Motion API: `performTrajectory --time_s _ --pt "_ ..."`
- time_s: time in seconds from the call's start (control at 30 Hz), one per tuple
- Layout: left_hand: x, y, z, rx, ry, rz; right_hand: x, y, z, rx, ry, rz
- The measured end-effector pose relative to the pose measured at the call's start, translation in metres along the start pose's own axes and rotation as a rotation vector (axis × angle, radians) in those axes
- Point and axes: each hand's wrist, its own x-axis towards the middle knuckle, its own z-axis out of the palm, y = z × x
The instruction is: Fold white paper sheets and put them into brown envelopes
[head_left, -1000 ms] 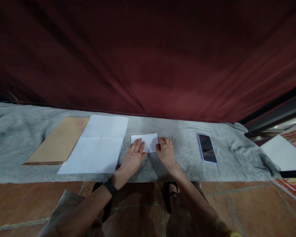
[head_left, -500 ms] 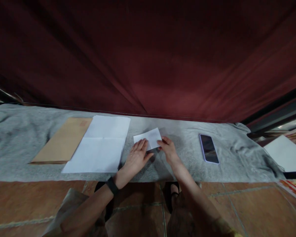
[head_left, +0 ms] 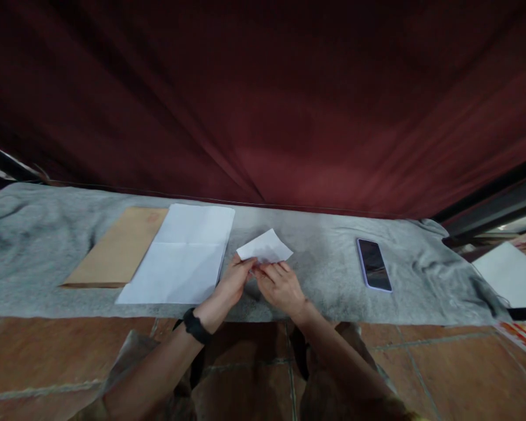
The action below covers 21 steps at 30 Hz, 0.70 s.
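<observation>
A small piece of folded white paper is held above the grey cloth, its pointed top edge facing away from me. My left hand pinches its near left edge, thumb and fingers closed. My right hand has its fingers bent over the near edge, close against the left fingertips. The paper's lower edge is partly hidden behind my fingers. Left of my hands lies a stack of white paper sheets with a crease across the top one.
A brown envelope lies partly under or against the white sheets. To the right rests a phone in a purple case. Grey cloth covers the bench, a dark red curtain hangs behind, and a white sheet is at far right.
The left hand went from lying flat on the paper to pinching its near edge. My right hand moved left and nearer to me, beside it. The paper has turned and tilted.
</observation>
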Motion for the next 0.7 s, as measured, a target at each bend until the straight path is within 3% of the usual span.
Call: performTrajectory --time_s 0.1,0.2,0.27,0.37,0.5,0.6,0.7 --pt "0.007 -0.004 -0.012 0.060 -0.014 -0.065 0.000 -0.005 0.002 0.120 -0.027 -0.035" --pt "0.014 -0.006 -0.018 0.144 -0.068 -0.061 -0.001 0.005 0.003 0.190 -0.017 0.131" --pt "0.019 -0.007 -0.019 0.264 -0.052 0.016 -0.003 0.015 0.007 0.185 -0.010 0.273" --pt "0.028 -0.010 -0.017 0.578 0.027 0.142 -0.005 0.024 0.020 0.137 -0.056 0.364" --pt "0.033 -0.013 -0.014 0.955 0.084 0.235 -0.007 0.018 0.036 0.054 -0.124 0.377" --pt "0.032 -0.016 -0.015 1.086 0.116 0.345 -0.008 0.012 0.042 0.007 -0.164 0.375" --pt "0.029 -0.022 -0.018 1.164 0.155 0.546 -0.008 0.010 0.044 -0.021 -0.179 0.383"
